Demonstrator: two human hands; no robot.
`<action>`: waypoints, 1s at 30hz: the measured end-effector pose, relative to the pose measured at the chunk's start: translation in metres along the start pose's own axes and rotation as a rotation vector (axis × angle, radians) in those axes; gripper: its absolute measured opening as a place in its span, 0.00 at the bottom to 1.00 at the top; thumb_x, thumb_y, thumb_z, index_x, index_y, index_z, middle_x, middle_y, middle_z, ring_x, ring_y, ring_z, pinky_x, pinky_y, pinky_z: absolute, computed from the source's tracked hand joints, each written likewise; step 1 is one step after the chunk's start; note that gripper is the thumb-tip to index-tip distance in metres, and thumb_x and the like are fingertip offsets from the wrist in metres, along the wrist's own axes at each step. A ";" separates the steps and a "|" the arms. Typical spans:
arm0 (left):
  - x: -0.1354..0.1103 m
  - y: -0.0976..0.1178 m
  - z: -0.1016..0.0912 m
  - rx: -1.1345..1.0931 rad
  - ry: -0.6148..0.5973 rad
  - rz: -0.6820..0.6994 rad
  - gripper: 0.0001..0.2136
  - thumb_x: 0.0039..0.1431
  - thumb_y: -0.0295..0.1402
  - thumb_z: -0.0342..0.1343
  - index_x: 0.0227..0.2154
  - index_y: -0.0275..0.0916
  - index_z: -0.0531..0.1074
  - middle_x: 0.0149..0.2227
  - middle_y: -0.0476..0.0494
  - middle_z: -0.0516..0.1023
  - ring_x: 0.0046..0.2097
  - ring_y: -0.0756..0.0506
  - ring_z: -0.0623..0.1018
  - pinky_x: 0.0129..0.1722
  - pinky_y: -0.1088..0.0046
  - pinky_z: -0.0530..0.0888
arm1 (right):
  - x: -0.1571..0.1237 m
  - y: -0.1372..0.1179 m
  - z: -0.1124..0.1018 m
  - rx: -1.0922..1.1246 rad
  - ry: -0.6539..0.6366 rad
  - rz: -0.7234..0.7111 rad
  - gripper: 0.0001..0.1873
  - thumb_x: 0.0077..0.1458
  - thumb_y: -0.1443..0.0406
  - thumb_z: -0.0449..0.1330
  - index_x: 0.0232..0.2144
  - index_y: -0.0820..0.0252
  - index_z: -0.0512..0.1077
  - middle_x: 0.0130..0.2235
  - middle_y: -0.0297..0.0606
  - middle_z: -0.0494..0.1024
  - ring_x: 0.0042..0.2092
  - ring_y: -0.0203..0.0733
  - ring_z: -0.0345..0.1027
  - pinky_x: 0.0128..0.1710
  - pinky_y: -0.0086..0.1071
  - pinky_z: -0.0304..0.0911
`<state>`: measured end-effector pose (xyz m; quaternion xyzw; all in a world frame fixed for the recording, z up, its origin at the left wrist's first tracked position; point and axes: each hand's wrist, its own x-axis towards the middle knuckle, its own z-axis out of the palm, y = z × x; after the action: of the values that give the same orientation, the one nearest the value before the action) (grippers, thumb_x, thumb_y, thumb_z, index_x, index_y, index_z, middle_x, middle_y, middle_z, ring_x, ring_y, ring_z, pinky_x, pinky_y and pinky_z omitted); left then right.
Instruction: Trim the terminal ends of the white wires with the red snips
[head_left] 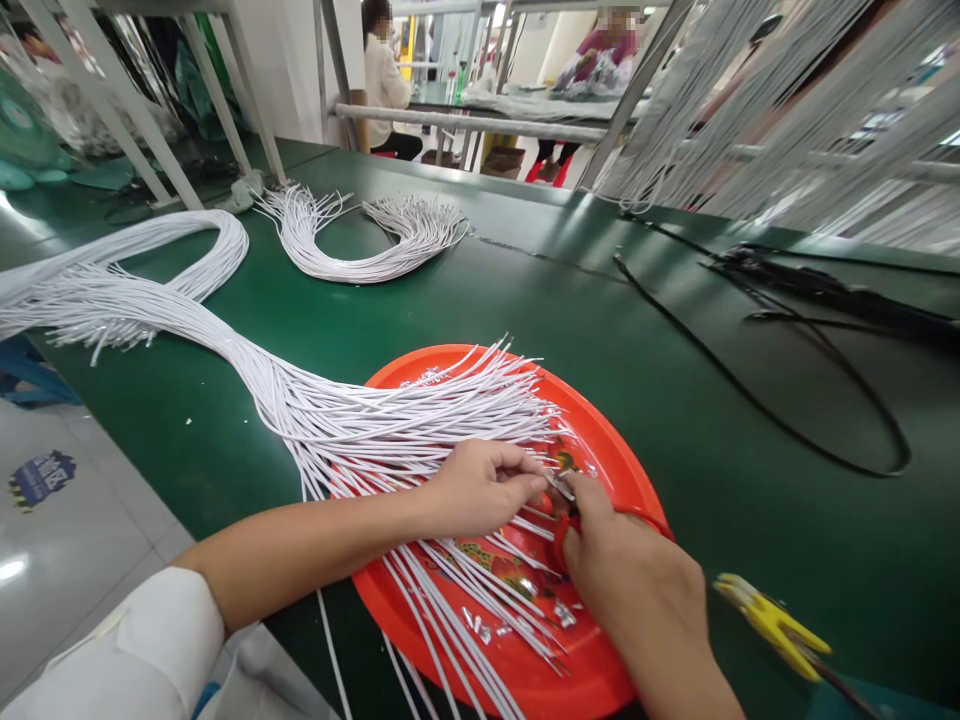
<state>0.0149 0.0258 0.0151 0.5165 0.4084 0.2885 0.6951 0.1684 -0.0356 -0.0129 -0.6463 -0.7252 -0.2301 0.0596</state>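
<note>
My left hand (480,488) is closed in a pinch over the tray, its fingertips at the end of a white wire, mostly hidden by the fingers. In my right hand (637,580) is a pair of red-handled scissors (564,535), their metal tips meeting the left fingertips. A large bundle of white wires (360,415) runs from the left across the round red tray (600,425), the ends fanned out. Some wires hang over the tray's near side. Small clear and silvery pieces (478,625) lie loose in the tray.
A second, curved wire bundle (367,265) lies farther back on the green table (540,300). Black cables (817,290) are at the right, near a yellow-handled tool (772,615). Hanging pale strands (810,110) and a metal rail (480,122) stand behind; two people sit beyond.
</note>
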 end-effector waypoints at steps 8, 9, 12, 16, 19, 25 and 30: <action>-0.002 -0.005 -0.004 0.257 0.014 0.154 0.07 0.51 0.26 0.51 0.28 0.33 0.74 0.25 0.48 0.72 0.27 0.53 0.67 0.28 0.79 0.65 | -0.001 0.000 -0.005 -0.055 0.048 -0.034 0.12 0.52 0.68 0.51 0.37 0.60 0.72 0.13 0.33 0.65 0.14 0.34 0.57 0.17 0.25 0.40; -0.002 -0.006 -0.004 0.276 0.019 0.177 0.07 0.51 0.27 0.52 0.28 0.33 0.75 0.25 0.48 0.72 0.27 0.53 0.67 0.28 0.79 0.65 | -0.002 0.000 -0.005 -0.060 0.055 -0.032 0.12 0.52 0.68 0.51 0.38 0.60 0.72 0.13 0.33 0.65 0.14 0.34 0.58 0.17 0.25 0.40; -0.002 -0.007 -0.004 0.312 0.036 0.220 0.07 0.51 0.28 0.52 0.28 0.33 0.75 0.26 0.48 0.72 0.28 0.52 0.68 0.29 0.78 0.65 | -0.004 0.002 -0.001 -0.041 0.048 -0.024 0.14 0.52 0.68 0.51 0.39 0.60 0.72 0.13 0.33 0.65 0.14 0.35 0.58 0.17 0.25 0.41; -0.004 -0.005 -0.002 0.303 0.057 0.182 0.08 0.51 0.29 0.52 0.30 0.33 0.75 0.26 0.47 0.72 0.28 0.52 0.68 0.29 0.78 0.65 | -0.002 0.003 0.000 0.211 -0.042 0.116 0.15 0.51 0.66 0.53 0.41 0.58 0.72 0.14 0.32 0.67 0.15 0.35 0.59 0.16 0.26 0.45; -0.004 -0.004 -0.001 0.300 0.073 0.160 0.08 0.51 0.30 0.52 0.30 0.33 0.75 0.26 0.48 0.72 0.28 0.52 0.67 0.29 0.77 0.65 | 0.006 0.002 -0.007 0.716 -0.068 0.355 0.14 0.50 0.58 0.55 0.39 0.59 0.70 0.19 0.32 0.72 0.18 0.36 0.65 0.18 0.28 0.57; -0.004 -0.008 -0.003 0.398 0.000 0.224 0.09 0.52 0.32 0.51 0.29 0.34 0.75 0.23 0.50 0.69 0.25 0.54 0.64 0.25 0.79 0.62 | 0.013 -0.011 -0.014 1.366 0.067 0.642 0.17 0.44 0.58 0.63 0.36 0.59 0.68 0.31 0.38 0.78 0.33 0.42 0.73 0.34 0.37 0.69; -0.008 -0.007 -0.002 0.531 0.002 0.306 0.09 0.52 0.29 0.49 0.26 0.34 0.74 0.21 0.51 0.69 0.25 0.54 0.65 0.25 0.79 0.61 | 0.003 -0.015 -0.010 1.106 0.168 0.590 0.12 0.45 0.60 0.63 0.33 0.58 0.70 0.31 0.37 0.77 0.31 0.41 0.71 0.34 0.35 0.67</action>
<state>0.0095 0.0183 0.0103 0.7353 0.3877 0.2735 0.4839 0.1511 -0.0374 -0.0069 -0.6723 -0.5210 0.1549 0.5025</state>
